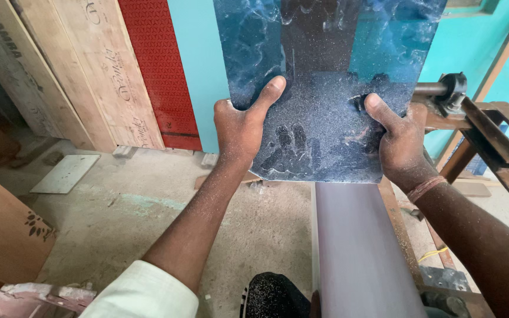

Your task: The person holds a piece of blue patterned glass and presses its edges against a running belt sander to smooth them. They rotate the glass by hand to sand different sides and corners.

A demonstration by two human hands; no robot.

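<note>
A dusty blue panel [325,88] is gripped at both edges by the left hand [240,126] and right hand [402,141], over a grey board [357,247].

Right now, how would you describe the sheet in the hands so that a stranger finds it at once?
Look in front of the turquoise wall. Both hands, left hand and right hand, grip a glossy blue sheet by its side edges. Unlike the brown boards and the red panel leaning beside it, it is dust-speckled and shows finger marks.
</note>
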